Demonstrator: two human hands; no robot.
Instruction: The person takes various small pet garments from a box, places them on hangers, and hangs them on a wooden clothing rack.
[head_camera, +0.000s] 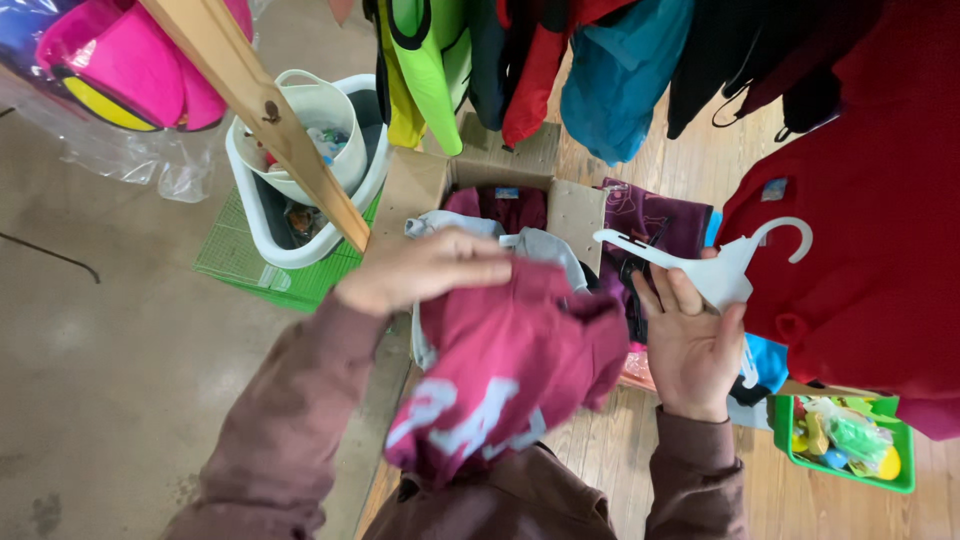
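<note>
Maroon top off the hanger, white hanger going bare in the other hand.

Head view: the left hand (425, 270) is lying flat with fingers closed down on a maroon garment with white lettering (510, 370), which is bunching against the person's chest just below that hand. The right hand (690, 345) is opening palm-up, its fingers pinching the base of a white plastic hanger (715, 262) that is sticking up and away above it, carrying nothing. Judging by this, garment and hanger are already apart; the garment is not yet lying in the cardboard box (480, 170) just beyond both hands, where grey and dark red clothes are sitting. More clothes are hanging on the rack above, a red one (870, 220) just right of the right hand.
</note>
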